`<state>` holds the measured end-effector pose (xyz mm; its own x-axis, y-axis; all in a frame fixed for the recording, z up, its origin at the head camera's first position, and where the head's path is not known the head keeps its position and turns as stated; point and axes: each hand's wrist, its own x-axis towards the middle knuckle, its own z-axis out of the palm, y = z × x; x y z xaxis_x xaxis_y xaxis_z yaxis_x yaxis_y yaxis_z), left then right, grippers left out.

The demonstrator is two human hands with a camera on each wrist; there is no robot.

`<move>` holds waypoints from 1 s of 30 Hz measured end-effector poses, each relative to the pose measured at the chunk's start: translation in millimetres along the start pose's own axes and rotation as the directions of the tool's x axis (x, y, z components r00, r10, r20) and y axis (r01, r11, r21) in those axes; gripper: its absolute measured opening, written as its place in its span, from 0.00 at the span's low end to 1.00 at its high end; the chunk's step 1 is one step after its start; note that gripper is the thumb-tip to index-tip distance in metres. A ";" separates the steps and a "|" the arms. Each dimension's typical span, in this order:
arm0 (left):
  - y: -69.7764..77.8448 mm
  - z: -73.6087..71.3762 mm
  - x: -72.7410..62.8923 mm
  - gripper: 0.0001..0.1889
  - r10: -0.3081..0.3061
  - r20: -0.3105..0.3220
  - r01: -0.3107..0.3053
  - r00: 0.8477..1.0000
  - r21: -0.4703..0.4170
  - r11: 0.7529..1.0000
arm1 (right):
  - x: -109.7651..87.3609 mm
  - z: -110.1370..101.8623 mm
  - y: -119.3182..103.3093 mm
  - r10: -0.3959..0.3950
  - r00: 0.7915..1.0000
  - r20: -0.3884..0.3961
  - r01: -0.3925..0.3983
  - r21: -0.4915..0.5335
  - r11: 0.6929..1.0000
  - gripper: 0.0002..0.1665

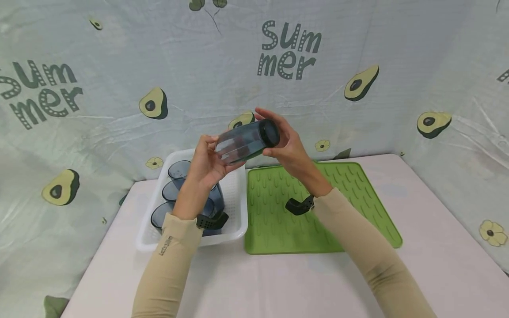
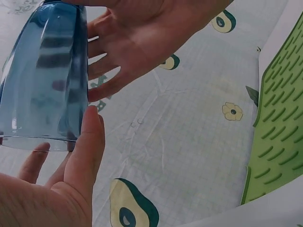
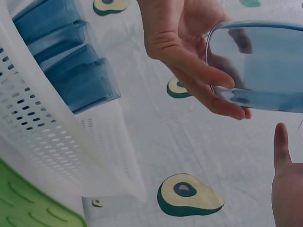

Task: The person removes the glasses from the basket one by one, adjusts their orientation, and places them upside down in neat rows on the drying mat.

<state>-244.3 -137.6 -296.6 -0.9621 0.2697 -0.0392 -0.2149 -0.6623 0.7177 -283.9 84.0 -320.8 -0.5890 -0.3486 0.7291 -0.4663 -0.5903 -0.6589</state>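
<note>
A blue-tinted drinking glass (image 1: 241, 142) is held in the air on its side, its thick dark base toward the right. My left hand (image 1: 206, 167) grips it near the open rim, thumb on one side and fingers beneath. Around the base end curve the thumb and fingers of my right hand (image 1: 290, 148). In the left wrist view the right hand's fingers lie along the side of the glass (image 2: 45, 80). The right wrist view shows the left hand's fingers (image 3: 215, 101) at the rim; there the right hand is mostly out of frame.
Below the left arm stands a white perforated basket (image 1: 241, 212) with several more blue glasses (image 1: 218, 198) in it, partly hidden by that arm. A green ridged mat (image 1: 274, 212) lies right of the basket on the pale table (image 1: 278, 282). A printed cloth (image 1: 397, 53) hangs behind.
</note>
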 end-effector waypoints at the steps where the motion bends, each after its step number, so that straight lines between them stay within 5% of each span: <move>1: 0.0 -0.4 -0.3 0.20 0.000 0.005 0.000 1.000 0.004 1.000 | 0.6 0.8 0.3 -0.004 1.000 0.003 0.004 0.004 1.000 0.48; 21: -0.6 6.0 1.2 0.20 -0.064 0.063 0.060 0.996 0.069 0.996 | 2.7 9.9 -18.4 -0.074 0.997 0.004 0.074 -0.126 0.989 0.40; 30: 4.0 7.2 -1.0 0.17 -0.177 0.088 0.148 0.980 0.266 0.953 | -2.5 5.1 -24.5 -0.042 0.999 0.004 0.042 -0.250 0.967 0.41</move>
<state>-243.0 -135.5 -288.7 -0.8903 0.4434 -0.1040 -0.3025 -0.4050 0.8628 -267.6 95.7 -305.6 -0.5659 -0.3266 0.7571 -0.6410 -0.4032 -0.6531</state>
